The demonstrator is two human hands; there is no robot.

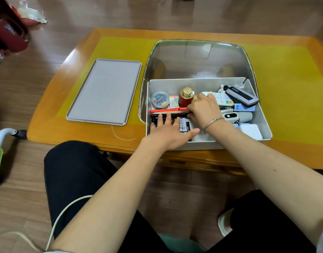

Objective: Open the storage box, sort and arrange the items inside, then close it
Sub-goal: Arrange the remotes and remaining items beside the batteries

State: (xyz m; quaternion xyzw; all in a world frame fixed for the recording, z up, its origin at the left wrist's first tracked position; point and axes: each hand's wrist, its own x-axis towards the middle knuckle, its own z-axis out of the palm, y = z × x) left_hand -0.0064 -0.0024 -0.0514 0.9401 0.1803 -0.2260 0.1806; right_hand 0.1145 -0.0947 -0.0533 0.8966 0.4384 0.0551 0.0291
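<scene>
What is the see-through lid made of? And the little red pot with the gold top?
The lid looks like clear, glossy plastic: the table shows through it and light glints on it. The red pot seems smooth, maybe plastic or lacquer; its gold top looks like shiny bumpy metal, though it could be plated plastic.

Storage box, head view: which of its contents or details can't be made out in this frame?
- Batteries: partly covered by the left hand; count unclear.
- What the right hand grips: its curled fingers sit over the pens, the hold itself hidden.
- White remote: near end under the right hand, button labels too small.
- Items in the box's right side: piled, overlapping, lower ones hidden.
- Clips in the round tub: too small to count.
</scene>
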